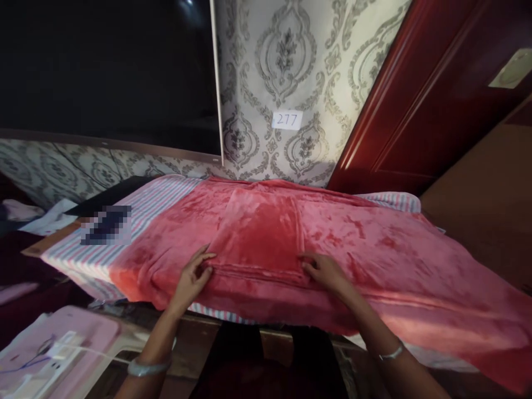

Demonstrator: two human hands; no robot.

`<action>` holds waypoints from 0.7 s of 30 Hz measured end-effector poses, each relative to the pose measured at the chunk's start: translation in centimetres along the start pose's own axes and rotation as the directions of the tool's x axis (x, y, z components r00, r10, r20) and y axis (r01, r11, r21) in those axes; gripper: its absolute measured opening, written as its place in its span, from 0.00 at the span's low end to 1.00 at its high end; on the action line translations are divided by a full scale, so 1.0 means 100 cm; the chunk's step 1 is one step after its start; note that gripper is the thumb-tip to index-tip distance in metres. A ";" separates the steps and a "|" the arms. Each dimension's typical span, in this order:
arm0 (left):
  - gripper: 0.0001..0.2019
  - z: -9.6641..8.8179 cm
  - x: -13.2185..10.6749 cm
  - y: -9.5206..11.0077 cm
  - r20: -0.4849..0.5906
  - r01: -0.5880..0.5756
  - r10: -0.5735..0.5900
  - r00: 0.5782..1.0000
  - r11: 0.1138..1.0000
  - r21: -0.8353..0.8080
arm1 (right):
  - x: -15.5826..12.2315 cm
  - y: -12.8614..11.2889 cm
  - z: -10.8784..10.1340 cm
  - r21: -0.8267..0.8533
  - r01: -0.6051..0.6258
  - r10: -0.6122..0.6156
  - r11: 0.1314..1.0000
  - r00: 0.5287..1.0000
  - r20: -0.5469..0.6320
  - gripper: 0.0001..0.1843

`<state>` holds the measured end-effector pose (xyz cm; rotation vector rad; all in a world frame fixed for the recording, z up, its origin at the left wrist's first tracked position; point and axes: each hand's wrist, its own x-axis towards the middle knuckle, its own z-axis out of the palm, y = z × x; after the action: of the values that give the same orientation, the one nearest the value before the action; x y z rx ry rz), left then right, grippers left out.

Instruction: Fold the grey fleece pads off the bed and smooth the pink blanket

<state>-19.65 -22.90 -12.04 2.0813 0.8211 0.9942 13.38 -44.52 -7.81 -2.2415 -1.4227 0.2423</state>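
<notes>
A folded rectangle of red plush cloth [261,230] lies in the middle of a spread red plush blanket [353,233]. Its layered edge faces me; whether it is part of that blanket or a separate piece, I cannot tell. At its front left corner is my left hand [195,274], thumb and fingers curled round the edge. My right hand [326,270] pinches the front right corner, with some fingertips hidden in the fabric. Beneath the blanket, a striped cloth [162,202] covers the table and shows at the left, the back right and along the front.
A large dark television [108,72] hangs on the patterned wall behind. A dark red door frame [374,127] rises at the back right. Left of the table, a white power strip [54,360] lies on a pink surface [91,327]. A blurred-out item [106,225] lies on the striped cloth.
</notes>
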 end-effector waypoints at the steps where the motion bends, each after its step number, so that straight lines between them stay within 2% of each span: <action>1: 0.18 0.002 -0.001 -0.002 -0.005 -0.022 0.022 1.000 0.999 0.031 | 0.011 -0.001 -0.007 -0.027 0.005 -0.006 1.000 1.000 -0.015 0.19; 4: 0.22 0.011 -0.004 -0.008 -0.052 -0.050 0.057 0.997 0.992 0.119 | 0.060 -0.014 -0.020 -0.052 0.058 -0.060 0.997 0.997 -0.055 0.18; 7: 0.22 0.023 -0.008 -0.011 -0.109 -0.066 0.086 0.990 0.981 0.181 | 0.123 -0.041 -0.018 -0.012 0.135 -0.135 0.991 0.991 -0.013 0.20; 11: 0.24 0.034 -0.015 -0.012 -0.187 -0.089 0.139 0.973 0.963 0.253 | 0.206 -0.079 0.004 0.032 0.207 -0.207 0.978 0.978 -0.002 0.24; 15: 0.23 0.040 -0.022 -0.020 -0.245 -0.052 0.130 0.961 0.952 0.301 | 0.273 -0.108 0.030 0.052 0.256 -0.256 0.965 0.967 -0.007 0.26; 18: 0.22 0.046 -0.029 -0.030 -0.297 -0.031 0.137 0.945 0.941 0.336 | 0.310 -0.121 0.049 0.057 0.245 -0.246 0.968 0.969 0.024 0.21; 21: 0.23 0.054 -0.037 -0.035 -0.328 -0.050 0.188 0.926 0.921 0.386 | 0.337 -0.128 0.064 0.068 0.220 -0.224 0.973 0.972 0.064 0.11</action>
<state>-17.95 -25.41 -18.82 2.3236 1.1511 1.4077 15.63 -8.19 -3.98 -2.0227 -1.6661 0.2888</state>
